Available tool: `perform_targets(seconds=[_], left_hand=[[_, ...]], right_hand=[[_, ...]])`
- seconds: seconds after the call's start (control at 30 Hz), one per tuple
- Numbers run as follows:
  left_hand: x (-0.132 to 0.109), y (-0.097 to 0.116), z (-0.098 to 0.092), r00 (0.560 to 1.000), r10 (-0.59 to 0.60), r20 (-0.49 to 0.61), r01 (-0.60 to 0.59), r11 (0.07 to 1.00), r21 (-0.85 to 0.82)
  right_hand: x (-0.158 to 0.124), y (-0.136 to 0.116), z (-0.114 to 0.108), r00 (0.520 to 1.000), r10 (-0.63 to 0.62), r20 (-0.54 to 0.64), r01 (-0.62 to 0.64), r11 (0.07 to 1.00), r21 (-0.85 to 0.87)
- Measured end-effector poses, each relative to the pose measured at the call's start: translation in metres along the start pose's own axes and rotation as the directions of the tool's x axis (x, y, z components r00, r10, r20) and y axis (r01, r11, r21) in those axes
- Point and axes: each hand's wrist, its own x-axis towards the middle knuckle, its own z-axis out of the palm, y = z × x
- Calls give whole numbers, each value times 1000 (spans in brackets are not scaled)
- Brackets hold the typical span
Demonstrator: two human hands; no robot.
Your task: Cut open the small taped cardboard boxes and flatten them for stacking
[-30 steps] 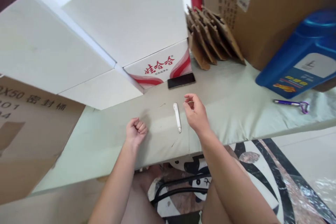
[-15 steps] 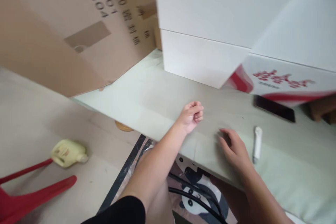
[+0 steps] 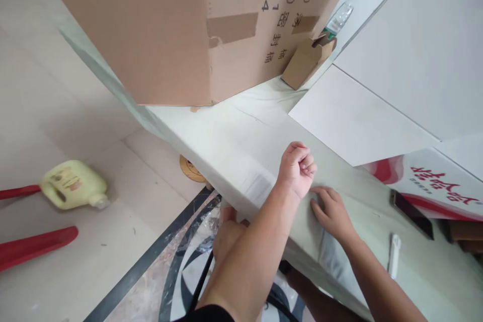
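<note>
My left hand (image 3: 298, 168) is closed in a fist above the pale green tabletop (image 3: 226, 141), its curled fingers turned up and nothing showing in them. To its right, my right hand (image 3: 330, 211) rests low at the front part of the tabletop, thumb and fingers apart and nothing between them. The two hands are close together. Right of my right hand lies a white cutter-like tool (image 3: 394, 255), and a dark phone (image 3: 412, 213) leans near a white box with red markings (image 3: 445, 176).
A large cardboard box (image 3: 169, 35) stands at the back left, beside a small open carton (image 3: 302, 63) and a clear bottle (image 3: 341, 16). White panels (image 3: 362, 110) fill the right. On the floor are a yellow jug (image 3: 73, 184) and red chair legs (image 3: 37, 247).
The view has swung left, bringing the bottle and small carton into sight. My left fist has turned more upright, and my right hand now sits nearer to it.
</note>
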Motion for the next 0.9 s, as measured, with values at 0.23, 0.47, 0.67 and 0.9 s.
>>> perform_targets(seconds=[0.23,0.47,0.67,0.9], left_hand=[[-6,30,1,998,12,-67,-21,991,-129],[1,47,0,990,21,-141,-41,989,-140],[12,60,-4,983,7,-185,-31,992,-125],[24,82,-4,976,19,-219,-55,986,-158]], right_hand=[[94,-48,2,979,-161,128,155,987,50],[170,-72,9,973,-161,166,152,986,68],[187,-82,5,984,-138,112,131,989,71],[230,-89,2,981,-186,-56,190,979,72]])
